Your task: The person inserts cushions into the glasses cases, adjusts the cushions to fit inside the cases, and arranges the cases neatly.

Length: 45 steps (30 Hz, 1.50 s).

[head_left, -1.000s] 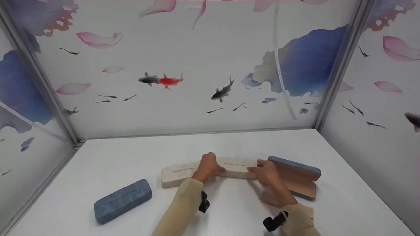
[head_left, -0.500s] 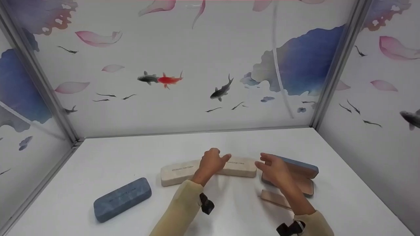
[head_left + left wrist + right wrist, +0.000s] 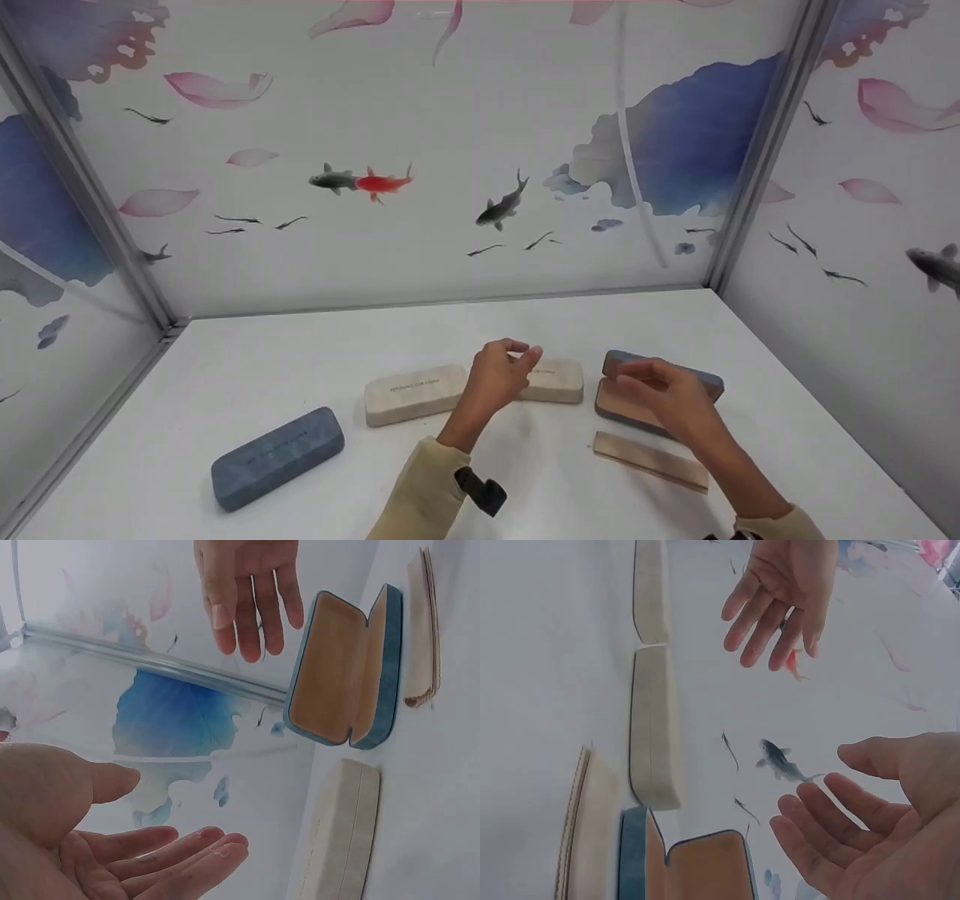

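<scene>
My left hand (image 3: 496,379) is raised with nothing in it, overlapping the cream glasses case (image 3: 559,384) in the head view. Its fingers are relaxed, the thumb apart from them in the left wrist view. To the right, my empty right hand (image 3: 679,397) hovers in front of the open blue glasses case (image 3: 626,405), fingers loosely extended. That case shows a tan lining (image 3: 330,667) and holds nothing visible. A second cream glasses case (image 3: 412,396) lies shut just left of the first, nearly end to end in the right wrist view.
A shut blue glasses case (image 3: 277,459) lies at an angle on the left of the white table (image 3: 300,352). In front of the open case is a flat, folded tan piece (image 3: 649,461) with layered edges. Printed panels (image 3: 450,262) wall in the table.
Both hands have let go of the right cream case and lifted. The right hand has moved right, over the open blue case, uncovering the folded tan piece. The cases stay put.
</scene>
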{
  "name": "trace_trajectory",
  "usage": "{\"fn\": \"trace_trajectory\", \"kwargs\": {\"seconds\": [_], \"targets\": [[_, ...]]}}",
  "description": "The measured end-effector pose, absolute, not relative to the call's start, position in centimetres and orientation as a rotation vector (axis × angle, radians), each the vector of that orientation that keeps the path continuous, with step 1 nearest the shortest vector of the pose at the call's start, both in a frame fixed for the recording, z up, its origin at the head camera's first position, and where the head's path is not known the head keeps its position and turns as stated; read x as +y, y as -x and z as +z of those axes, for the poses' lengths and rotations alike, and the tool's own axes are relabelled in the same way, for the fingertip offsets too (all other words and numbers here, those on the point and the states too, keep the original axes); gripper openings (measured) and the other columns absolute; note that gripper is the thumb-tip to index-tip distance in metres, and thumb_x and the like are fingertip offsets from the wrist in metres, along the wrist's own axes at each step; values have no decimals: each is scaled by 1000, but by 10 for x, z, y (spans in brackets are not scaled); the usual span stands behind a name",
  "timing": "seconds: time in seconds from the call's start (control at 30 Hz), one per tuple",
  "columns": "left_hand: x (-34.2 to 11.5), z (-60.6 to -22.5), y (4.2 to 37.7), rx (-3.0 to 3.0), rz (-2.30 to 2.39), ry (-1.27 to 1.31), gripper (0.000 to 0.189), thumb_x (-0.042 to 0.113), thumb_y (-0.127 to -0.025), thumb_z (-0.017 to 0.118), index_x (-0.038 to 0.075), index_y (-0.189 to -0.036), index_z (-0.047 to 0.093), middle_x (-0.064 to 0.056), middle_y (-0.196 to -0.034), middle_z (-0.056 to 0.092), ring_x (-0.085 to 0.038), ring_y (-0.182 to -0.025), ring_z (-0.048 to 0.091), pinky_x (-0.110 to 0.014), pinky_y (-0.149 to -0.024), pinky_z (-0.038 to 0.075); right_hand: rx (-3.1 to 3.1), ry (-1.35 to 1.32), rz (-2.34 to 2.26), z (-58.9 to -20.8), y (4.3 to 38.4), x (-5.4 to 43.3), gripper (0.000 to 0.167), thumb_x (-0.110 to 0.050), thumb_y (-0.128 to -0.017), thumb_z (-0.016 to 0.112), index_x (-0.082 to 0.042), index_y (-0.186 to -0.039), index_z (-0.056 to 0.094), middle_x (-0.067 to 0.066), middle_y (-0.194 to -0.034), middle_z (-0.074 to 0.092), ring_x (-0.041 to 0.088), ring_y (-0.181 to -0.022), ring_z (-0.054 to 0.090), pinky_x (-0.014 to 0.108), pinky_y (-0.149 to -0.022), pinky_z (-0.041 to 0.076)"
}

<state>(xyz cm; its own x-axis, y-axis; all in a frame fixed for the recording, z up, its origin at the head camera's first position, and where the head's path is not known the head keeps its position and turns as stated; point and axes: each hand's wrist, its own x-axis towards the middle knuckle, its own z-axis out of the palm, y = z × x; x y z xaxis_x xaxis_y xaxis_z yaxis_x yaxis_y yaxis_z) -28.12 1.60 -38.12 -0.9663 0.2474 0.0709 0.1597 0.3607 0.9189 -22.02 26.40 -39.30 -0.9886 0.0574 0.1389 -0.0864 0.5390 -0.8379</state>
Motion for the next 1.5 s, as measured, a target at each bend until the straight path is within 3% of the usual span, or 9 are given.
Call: {"fn": "trace_trajectory", "kwargs": {"seconds": [0.13,0.23,0.47,0.77,0.93,1.13,1.5], "targets": [[26,-387,279,2492,1733,-353,36,28,-99,64,0,-123,66,-13,-101,72,-29,-90,74,-29,-66,60,-2591,-45,1459,-399,216,279,41,-34,-94,71,-6,-123,67,10,-122,70,0,-105,64,12,-87,50],[34,-394,280,2488,1748,-339,32,25,-97,67,1,-118,69,-11,-97,74,-25,-85,74,-27,-65,60,-2588,-74,1441,-405,214,292,39,-33,-93,72,-6,-121,68,11,-119,71,-5,-98,64,13,-85,51],[55,-414,282,2408,1778,-281,30,19,-92,73,0,-115,71,-9,-94,76,-18,-82,73,-30,-68,61,-2708,-289,1424,-419,210,323,39,-27,-95,70,-2,-125,66,19,-123,68,-1,-97,66,19,-81,55],[82,-429,276,2410,1688,-225,28,14,-86,79,1,-110,72,-6,-95,74,-15,-80,70,-30,-69,61,-2784,-198,1398,-441,203,352,40,-26,-93,72,0,-122,67,18,-120,70,-6,-93,64,19,-77,55],[93,-439,274,2469,1600,-226,26,12,-83,82,-1,-104,74,-4,-90,73,-10,-73,66,-26,-64,58,-2869,-200,1404,-450,200,364,44,-27,-92,73,3,-124,66,20,-118,71,6,-97,66,19,-75,56],[100,-450,272,2458,1561,-225,21,6,-81,82,-2,-98,72,-5,-85,69,-12,-73,64,-27,-62,57,-2980,-100,1436,-456,198,373,46,-28,-92,73,4,-124,65,17,-115,71,22,-101,67,27,-72,57],[114,-453,265,2573,1461,-192,22,3,-76,85,6,-81,64,-1,-75,58,-14,-62,56,-25,-52,46,-3034,269,1380,-459,200,369,40,-23,-86,79,-1,-117,69,5,-104,72,16,-89,63,33,-73,59]]}}
